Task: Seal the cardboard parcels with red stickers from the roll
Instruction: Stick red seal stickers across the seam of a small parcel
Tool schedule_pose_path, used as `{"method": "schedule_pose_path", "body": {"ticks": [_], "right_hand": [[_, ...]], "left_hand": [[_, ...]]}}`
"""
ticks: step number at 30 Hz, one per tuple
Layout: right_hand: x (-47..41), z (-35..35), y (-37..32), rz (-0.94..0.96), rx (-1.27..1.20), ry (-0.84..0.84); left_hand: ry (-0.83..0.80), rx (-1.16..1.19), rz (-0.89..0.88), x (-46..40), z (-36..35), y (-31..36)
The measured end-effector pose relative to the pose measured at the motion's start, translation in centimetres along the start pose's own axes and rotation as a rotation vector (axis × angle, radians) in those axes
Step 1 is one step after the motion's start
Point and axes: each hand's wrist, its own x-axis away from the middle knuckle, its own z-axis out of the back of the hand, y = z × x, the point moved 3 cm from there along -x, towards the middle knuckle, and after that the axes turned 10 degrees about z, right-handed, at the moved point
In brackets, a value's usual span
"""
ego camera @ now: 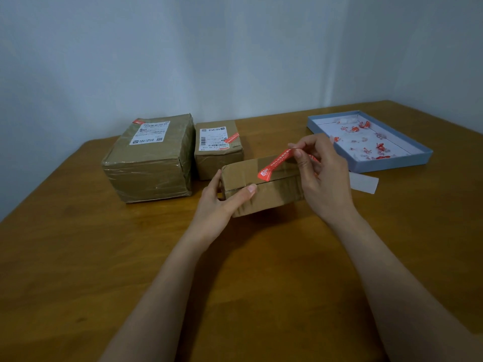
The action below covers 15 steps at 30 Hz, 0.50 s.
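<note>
Two hands (222,202) (322,176), one parcel (264,186), red sticker (277,164).

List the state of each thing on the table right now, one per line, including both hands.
Front parcel: closed, seam partly stickered.
Red sticker: near end stuck down, far end lifted.
Left hand: grips the parcel's left end.
Right hand: pinches the sticker's free end.
Large parcel: taped, stickered.
Middle parcel: closed, stickered.
Blue tray: open, scraps inside.
</note>
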Motion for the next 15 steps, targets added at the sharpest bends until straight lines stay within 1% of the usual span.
{"method": "schedule_pose_path", "body": {"ticks": [12,15], "right_hand": [[-0.03,0.0,-0.12,-0.015,-0.013,0.03],[-0.03,0.01,-0.16,-0.025,-0.02,0.037]], "left_hand": [[-0.036,0.023,0.048,0.42,0.11,0.45],[-0.04,0.048,0.084,0.51,0.11,0.46]]}}
